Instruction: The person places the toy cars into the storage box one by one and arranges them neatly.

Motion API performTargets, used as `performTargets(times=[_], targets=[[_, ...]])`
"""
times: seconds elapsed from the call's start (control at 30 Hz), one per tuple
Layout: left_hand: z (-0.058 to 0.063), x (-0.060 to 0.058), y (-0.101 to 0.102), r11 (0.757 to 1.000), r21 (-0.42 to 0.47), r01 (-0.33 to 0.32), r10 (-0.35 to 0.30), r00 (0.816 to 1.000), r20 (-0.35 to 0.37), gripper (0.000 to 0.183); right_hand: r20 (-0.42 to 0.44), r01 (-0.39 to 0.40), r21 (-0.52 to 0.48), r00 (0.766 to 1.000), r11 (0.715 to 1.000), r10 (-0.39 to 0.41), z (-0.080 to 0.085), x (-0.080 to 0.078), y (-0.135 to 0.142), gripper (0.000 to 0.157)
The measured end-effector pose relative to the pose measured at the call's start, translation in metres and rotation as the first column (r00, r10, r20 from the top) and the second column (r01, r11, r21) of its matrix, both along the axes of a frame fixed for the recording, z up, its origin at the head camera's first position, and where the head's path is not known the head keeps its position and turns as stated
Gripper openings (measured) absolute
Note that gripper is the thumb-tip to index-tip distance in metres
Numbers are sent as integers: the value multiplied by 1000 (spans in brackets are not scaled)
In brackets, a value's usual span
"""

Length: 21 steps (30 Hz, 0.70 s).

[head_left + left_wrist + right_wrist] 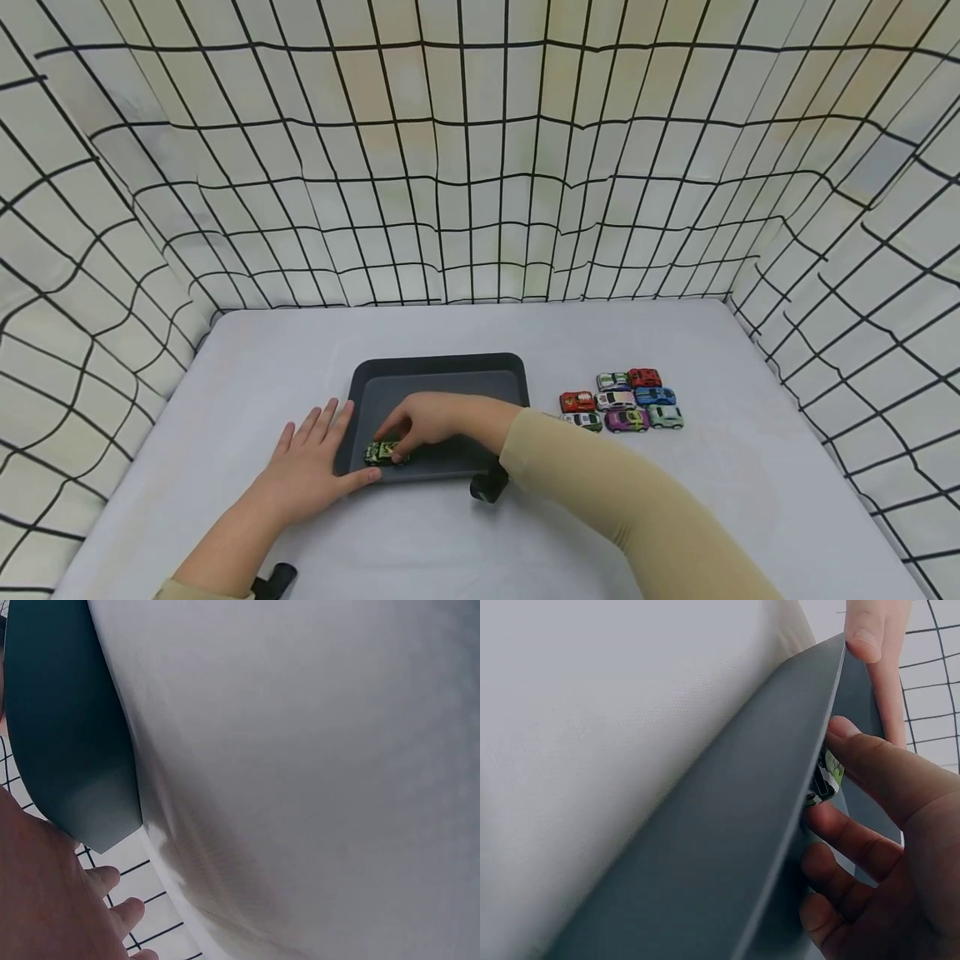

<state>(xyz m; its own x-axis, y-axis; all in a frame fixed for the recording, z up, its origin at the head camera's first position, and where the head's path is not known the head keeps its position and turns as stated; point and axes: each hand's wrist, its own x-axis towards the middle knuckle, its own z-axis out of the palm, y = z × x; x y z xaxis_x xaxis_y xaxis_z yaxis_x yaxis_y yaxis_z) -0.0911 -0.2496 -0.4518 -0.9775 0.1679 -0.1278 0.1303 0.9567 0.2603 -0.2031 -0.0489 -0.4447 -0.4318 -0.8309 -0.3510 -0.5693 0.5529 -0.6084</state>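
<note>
A dark grey tray [480,379] lies on the white-covered table, and its outer wall [720,802] fills much of the right wrist view. Inside it, near the front left corner, is a green and black toy car [378,452]. My right hand [429,419] reaches over the tray and pinches this car [827,776] between thumb and fingers; part of the car is hidden by them. My left hand [311,467] rests at the tray's left front corner with fingers spread, its thumb along the front rim. The left wrist view shows the tray's side [71,727] beside that hand.
Several small toy cars stand close together right of the tray, among them a purple car [627,419], a blue car [655,397] and a pale green car [665,417]. A white wall with a black grid [480,208] encloses the table at the back and sides.
</note>
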Motion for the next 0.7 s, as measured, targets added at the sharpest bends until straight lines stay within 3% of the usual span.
performTargets(times=[0.37, 0.7], targets=[[-5, 2, -1, 1000, 6, -15, 15, 1000, -17, 118, 22, 1, -91, 1000, 996, 1, 3, -7, 15, 44], [-6, 0, -1, 1000, -7, -14, 14, 1000, -3, 122, 20, 38, -163, 999, 986, -35, 24, -14, 44, 46]])
